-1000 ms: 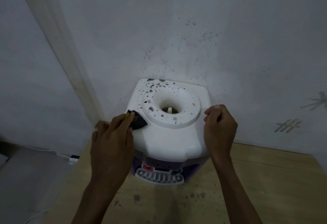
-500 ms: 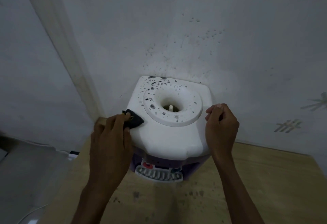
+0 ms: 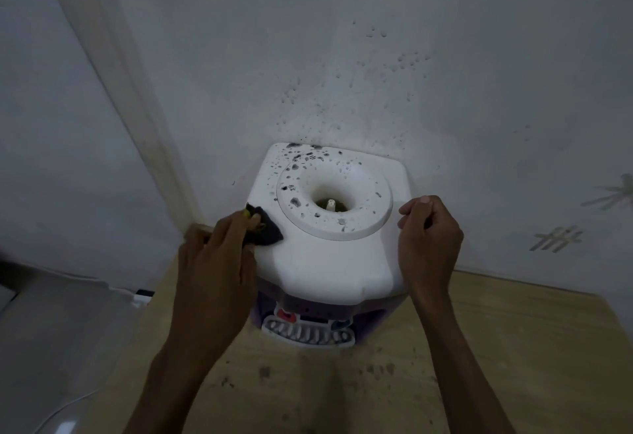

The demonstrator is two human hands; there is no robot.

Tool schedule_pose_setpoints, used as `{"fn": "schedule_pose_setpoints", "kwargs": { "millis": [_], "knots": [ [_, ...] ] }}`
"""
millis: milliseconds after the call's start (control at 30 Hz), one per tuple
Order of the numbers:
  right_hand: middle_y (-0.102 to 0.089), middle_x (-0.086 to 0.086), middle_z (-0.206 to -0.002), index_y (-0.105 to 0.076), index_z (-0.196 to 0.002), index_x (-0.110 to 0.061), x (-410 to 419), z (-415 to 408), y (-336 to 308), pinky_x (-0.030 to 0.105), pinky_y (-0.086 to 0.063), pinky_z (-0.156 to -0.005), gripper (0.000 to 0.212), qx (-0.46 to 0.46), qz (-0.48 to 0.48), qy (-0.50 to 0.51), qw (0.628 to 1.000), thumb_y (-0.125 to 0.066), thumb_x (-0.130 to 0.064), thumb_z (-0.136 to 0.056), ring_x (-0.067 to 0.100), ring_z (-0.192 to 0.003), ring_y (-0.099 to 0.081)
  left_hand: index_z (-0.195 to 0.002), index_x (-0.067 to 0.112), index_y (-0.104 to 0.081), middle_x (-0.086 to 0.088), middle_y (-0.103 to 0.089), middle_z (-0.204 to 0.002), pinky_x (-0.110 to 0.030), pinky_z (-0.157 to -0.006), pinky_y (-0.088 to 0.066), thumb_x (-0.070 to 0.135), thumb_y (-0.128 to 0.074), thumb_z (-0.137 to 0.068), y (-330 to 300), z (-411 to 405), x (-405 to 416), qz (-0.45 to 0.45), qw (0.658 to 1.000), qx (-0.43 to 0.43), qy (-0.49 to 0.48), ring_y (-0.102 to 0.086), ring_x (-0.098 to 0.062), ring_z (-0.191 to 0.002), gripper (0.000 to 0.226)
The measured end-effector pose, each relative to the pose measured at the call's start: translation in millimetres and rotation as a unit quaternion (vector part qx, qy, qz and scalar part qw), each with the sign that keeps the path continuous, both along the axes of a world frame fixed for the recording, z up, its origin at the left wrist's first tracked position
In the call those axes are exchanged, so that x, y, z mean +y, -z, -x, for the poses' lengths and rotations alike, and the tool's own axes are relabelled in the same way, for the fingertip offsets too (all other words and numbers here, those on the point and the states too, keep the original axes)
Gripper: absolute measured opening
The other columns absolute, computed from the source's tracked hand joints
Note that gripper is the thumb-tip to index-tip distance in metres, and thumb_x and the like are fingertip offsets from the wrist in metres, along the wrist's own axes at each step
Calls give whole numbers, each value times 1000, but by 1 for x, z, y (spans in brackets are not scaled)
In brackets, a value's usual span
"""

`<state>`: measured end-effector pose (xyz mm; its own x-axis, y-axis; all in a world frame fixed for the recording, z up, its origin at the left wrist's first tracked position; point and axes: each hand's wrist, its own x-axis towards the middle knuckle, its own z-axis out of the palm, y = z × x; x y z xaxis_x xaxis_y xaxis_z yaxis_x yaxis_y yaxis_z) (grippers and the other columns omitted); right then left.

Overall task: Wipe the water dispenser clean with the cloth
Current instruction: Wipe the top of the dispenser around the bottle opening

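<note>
A white water dispenser with a purple front stands on a wooden table against the wall. Dark spots dot the back and left of its top and the round ring around its middle hole. My left hand holds a small dark cloth against the top's left edge. My right hand is at the dispenser's right edge with its fingers curled, touching the side; I see nothing held in it.
The wooden table carries dark specks in front of the dispenser. The white wall behind is spattered with dark spots. A drip tray and two taps sit at the dispenser's front. Lower left lies a grey surface with a white cable.
My left hand has drawn the cloth slightly left and back along the top's left edge. My right hand has stayed at the right side.
</note>
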<state>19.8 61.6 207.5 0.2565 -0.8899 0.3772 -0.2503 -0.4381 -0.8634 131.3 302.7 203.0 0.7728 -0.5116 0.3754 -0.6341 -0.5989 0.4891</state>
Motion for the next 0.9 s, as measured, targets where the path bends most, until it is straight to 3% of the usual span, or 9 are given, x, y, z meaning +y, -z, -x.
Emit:
{"fn": "schedule_pose_setpoints", "kwargs": {
  "millis": [100, 167, 367, 633, 733, 900],
  "knots": [
    [-65, -6, -65, -64, -77, -18, -1, 0, 0, 11, -40, -54, 36, 0, 4, -1, 1000, -41, -17, -104, 8, -63, -61, -127, 18, -58, -4, -61, -130, -45, -80, -36, 17, -42, -100, 2, 14, 2, -19, 1000, -1, -25, -41, -30, -94, 31],
    [-65, -6, -66, -64, -77, -17, -1, -1, 0, 10, -39, -55, 36, 1, 9, -3, 1000, -40, -18, -104, 7, -63, -61, -124, 20, -60, -2, -64, -125, -45, -87, -37, 19, -40, -102, 0, 2, -9, -16, 999, 2, -33, -42, -30, -97, 30],
    [-65, -6, -66, -64, -78, -16, 0, 0, -1, 9, -39, -55, 36, 1, 6, -3, 1000, -40, -17, -104, 7, -64, -61, -110, 13, -61, -8, -68, -88, -39, -77, -32, 16, -55, -99, -3, -51, -45, 18, 999, 6, -48, -38, -25, -85, 12],
    [-64, -7, -65, -64, -78, -18, -1, 0, 1, 11, -41, -57, 37, -6, 3, -4, 1000, -39, -18, -106, 6, -64, -61, -132, 21, -62, 2, -63, -136, -41, -86, -38, 35, -50, -96, -2, 12, 0, -24, 999, -27, -17, -44, -26, -100, 40],
    [-63, -7, -65, -64, -78, -16, -2, 0, 1, 9, -40, -57, 38, -7, 9, -4, 1000, -38, -16, -106, 5, -64, -61, -131, 20, -64, 0, -63, -136, -47, -84, -42, 38, -48, -100, 0, 17, -1, -44, 997, -51, -35, -48, -32, -102, 39],
    [-63, -7, -65, -63, -78, -16, -1, 0, 0, 9, -39, -57, 38, -5, 9, -5, 1000, -38, -16, -106, 6, -64, -61, -126, 21, -65, 3, -67, -129, -42, -81, -37, 35, -43, -102, -5, -24, -35, -52, 995, -80, -21, -48, -29, -96, 35]
  ]
}}
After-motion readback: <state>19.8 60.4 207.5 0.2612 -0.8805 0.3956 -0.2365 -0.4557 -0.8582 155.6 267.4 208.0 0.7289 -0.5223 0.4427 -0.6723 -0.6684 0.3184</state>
